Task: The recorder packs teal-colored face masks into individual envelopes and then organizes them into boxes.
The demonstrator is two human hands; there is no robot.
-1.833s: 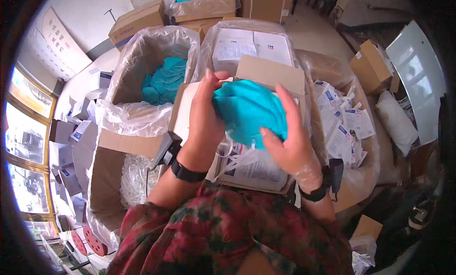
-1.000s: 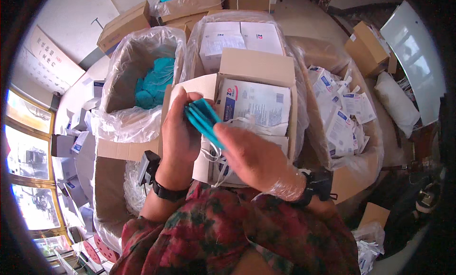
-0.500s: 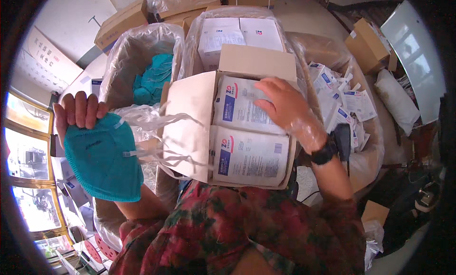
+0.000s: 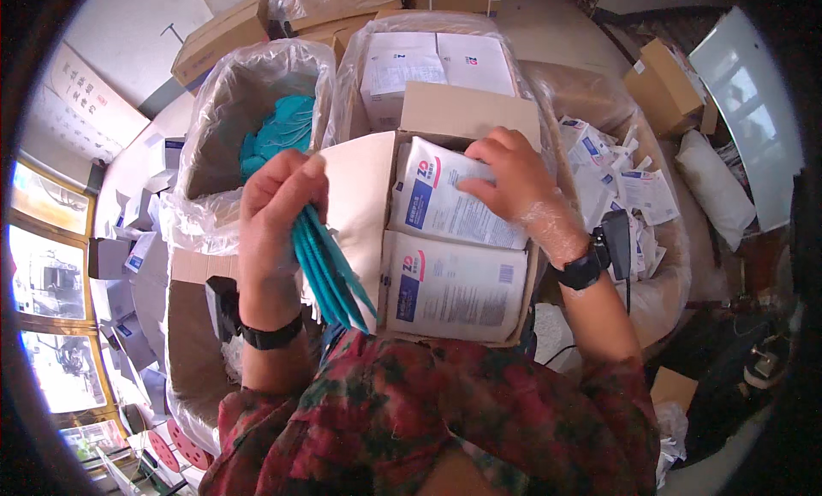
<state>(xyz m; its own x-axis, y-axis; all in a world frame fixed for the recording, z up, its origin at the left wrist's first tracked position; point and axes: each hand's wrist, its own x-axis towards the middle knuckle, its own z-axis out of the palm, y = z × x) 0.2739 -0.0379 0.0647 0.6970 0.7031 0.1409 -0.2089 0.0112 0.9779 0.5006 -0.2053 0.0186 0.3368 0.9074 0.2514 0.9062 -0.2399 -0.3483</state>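
Note:
My left hand (image 4: pixel 276 212) grips a folded stack of teal masks (image 4: pixel 330 273), seen edge-on, beside the open flap of a cardboard box (image 4: pixel 467 111). That box holds white sealed packets (image 4: pixel 454 286) with blue and red print. My right hand (image 4: pixel 514 188), in a thin clear glove, rests fingers-down on the upper white packet (image 4: pixel 437 196) inside the box. Both wrists carry black bands.
A plastic-lined carton (image 4: pixel 214 154) at the left holds loose teal masks (image 4: pixel 278 132). Behind the open box sits a lined carton of white boxes (image 4: pixel 428 59). A bag of opened white wrappers (image 4: pixel 616 175) lies at the right. Brown cartons (image 4: pixel 664 85) stand around.
My left hand swung out to the left with the teal masks, then came back beside the box. My right hand left the masks and settled on the upper packet.

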